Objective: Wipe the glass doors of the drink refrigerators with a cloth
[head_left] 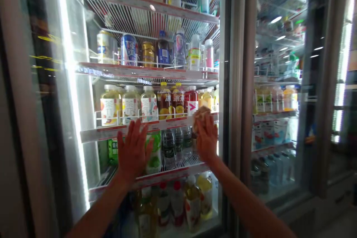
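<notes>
Nearest to my camera, the left forearm (102,204) and right forearm (245,200) reach up from the bottom edge toward a lit drinks cooler (83,100). On my left, a bright light strip (68,59) runs down its side. Right of that, white-labelled bottles (130,106) stand upright on the middle shelf (97,134), behind a wire rail. I see the left grip (132,152) just below them, overlapping that shelf's edge in my view, fingers spread; I cannot tell whether it touches glass. Beside it, a green-labelled bottle (154,152) and clear bottles (178,143) stand one shelf down, with dark tea bottles (164,102) above. Farther right, the crumpled tan cloth (203,111) lies under the fingers of the right grip (206,139), showing above and to the left of them, near a red bottle (192,96). I make out fingers laid over the cloth, but blur keeps me from telling whether they pinch it or only press on it. To the right rises a metal frame (237,81), and past it a second cooler (275,117) holds more bottles.
</notes>
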The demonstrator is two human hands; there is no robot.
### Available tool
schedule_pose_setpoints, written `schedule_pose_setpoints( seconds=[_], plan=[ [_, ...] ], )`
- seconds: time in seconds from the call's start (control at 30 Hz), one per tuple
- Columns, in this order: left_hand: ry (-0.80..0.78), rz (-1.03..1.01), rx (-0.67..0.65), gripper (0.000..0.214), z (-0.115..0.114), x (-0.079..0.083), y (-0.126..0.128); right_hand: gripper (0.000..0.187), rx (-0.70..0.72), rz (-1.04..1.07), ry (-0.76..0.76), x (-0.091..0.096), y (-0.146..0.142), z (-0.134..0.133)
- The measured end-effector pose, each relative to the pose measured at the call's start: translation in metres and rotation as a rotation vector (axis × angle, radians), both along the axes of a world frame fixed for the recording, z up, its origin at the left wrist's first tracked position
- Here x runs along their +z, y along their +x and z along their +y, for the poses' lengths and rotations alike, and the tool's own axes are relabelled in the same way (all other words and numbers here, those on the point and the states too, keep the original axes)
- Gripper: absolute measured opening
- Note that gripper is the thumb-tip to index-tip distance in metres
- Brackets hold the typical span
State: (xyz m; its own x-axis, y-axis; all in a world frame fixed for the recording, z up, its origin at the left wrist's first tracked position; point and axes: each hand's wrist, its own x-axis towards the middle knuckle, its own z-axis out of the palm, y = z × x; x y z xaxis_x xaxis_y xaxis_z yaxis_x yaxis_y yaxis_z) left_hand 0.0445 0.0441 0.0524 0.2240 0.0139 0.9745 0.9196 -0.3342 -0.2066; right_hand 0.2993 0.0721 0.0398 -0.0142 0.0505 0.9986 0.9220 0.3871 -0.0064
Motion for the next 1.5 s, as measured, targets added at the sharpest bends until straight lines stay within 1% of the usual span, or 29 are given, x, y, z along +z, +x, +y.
schedule_pose_setpoints(
  seconds=[0.07,0.1,0.13,0.2,0.27,0.3,0.33,0.4,0.47,0.5,0.53,0.57,0.63,0.7,0.77,0.83,0.93,0.97,1.0,1.03,1.07,1.13,1.2,1.23,1.27,1.33,1.4,1.43,1.5],
  plan=[
    [0.000,-0.011,0.030,0.068,0.005,0.011,0.001,0.058,0.027,-0.197,-0.041,-0.008,-0.008,-0.005],
    [-0.004,-0.011,0.039,0.069,0.007,0.014,0.001,0.058,0.025,-0.236,-0.044,-0.009,-0.006,-0.005],
    [-0.001,-0.007,0.041,0.068,0.010,0.015,0.000,0.059,0.012,-0.218,-0.032,-0.009,0.001,-0.003],
    [0.009,0.004,0.039,0.068,0.013,0.013,-0.002,0.059,-0.033,-0.043,0.027,-0.001,0.021,0.005],
    [0.021,0.011,0.044,0.068,0.014,0.010,-0.004,0.059,-0.073,0.161,0.100,0.013,0.033,0.014],
    [0.026,0.014,0.050,0.068,0.015,0.008,-0.004,0.060,-0.081,0.217,0.126,0.019,0.032,0.016],
    [0.033,0.020,0.057,0.068,0.015,0.008,-0.004,0.062,-0.078,0.223,0.129,0.023,0.025,0.016],
    [0.042,0.028,0.069,0.069,0.015,0.008,-0.004,0.066,-0.045,0.091,0.093,0.023,0.000,0.010],
    [0.053,0.033,0.071,0.070,0.015,0.009,-0.005,0.069,0.015,-0.178,0.037,0.017,-0.025,0.002],
    [0.059,0.036,0.070,0.070,0.014,0.009,-0.005,0.069,0.035,-0.285,0.024,0.013,-0.031,-0.001],
    [0.060,0.036,0.068,0.070,0.014,0.010,-0.005,0.069,0.041,-0.336,0.023,0.011,-0.031,-0.003],
    [0.059,0.038,0.066,0.070,0.014,0.010,-0.005,0.069,0.029,-0.320,0.027,0.010,-0.025,-0.002],
    [0.056,0.046,0.069,0.069,0.014,0.009,-0.006,0.066,-0.032,-0.110,0.049,0.017,0.000,0.006],
    [0.051,0.047,0.079,0.070,0.014,0.008,-0.006,0.063,-0.091,0.142,0.079,0.029,0.026,0.017],
    [0.054,0.047,0.085,0.070,0.014,0.007,-0.006,0.063,-0.113,0.259,0.105,0.041,0.034,0.021],
    [0.054,0.040,0.075,0.069,0.015,0.008,-0.005,0.065,-0.090,0.179,0.093,0.044,0.020,0.016],
    [0.043,0.024,0.040,0.067,0.014,0.008,-0.005,0.069,-0.010,-0.169,0.010,0.034,-0.009,0.002],
    [0.035,0.016,0.028,0.067,0.014,0.008,-0.005,0.069,0.006,-0.251,-0.005,0.031,-0.013,-0.001],
    [0.029,0.012,0.019,0.067,0.013,0.008,-0.005,0.068,0.010,-0.281,-0.008,0.030,-0.011,-0.002],
    [0.027,0.010,0.016,0.067,0.013,0.008,-0.005,0.067,-0.001,-0.247,0.004,0.031,-0.005,0.000],
    [0.027,0.011,0.017,0.067,0.013,0.008,-0.005,0.065,-0.020,-0.157,0.024,0.033,0.004,0.003],
    [0.031,0.013,0.026,0.067,0.013,0.008,-0.005,0.062,-0.058,0.088,0.066,0.043,0.021,0.011],
    [0.030,0.011,0.032,0.067,0.013,0.008,-0.004,0.062,-0.063,0.232,0.090,0.052,0.024,0.016],
    [0.027,0.006,0.032,0.068,0.013,0.008,-0.004,0.062,-0.051,0.224,0.089,0.053,0.018,0.016],
    [0.026,0.004,0.033,0.068,0.014,0.008,-0.004,0.063,-0.031,0.160,0.077,0.052,0.008,0.013],
    [0.036,0.014,0.041,0.069,0.014,0.009,-0.005,0.065,0.014,-0.069,0.037,0.044,-0.015,0.007],
    [0.048,0.025,0.047,0.069,0.014,0.008,-0.005,0.065,0.034,-0.240,0.006,0.036,-0.025,0.002],
    [0.047,0.030,0.043,0.069,0.012,0.008,-0.006,0.065,0.027,-0.246,0.010,0.035,-0.023,0.003],
    [0.024,0.034,0.023,0.066,0.009,0.008,-0.008,0.063,-0.010,-0.101,0.041,0.040,-0.004,0.009]
  ],
)
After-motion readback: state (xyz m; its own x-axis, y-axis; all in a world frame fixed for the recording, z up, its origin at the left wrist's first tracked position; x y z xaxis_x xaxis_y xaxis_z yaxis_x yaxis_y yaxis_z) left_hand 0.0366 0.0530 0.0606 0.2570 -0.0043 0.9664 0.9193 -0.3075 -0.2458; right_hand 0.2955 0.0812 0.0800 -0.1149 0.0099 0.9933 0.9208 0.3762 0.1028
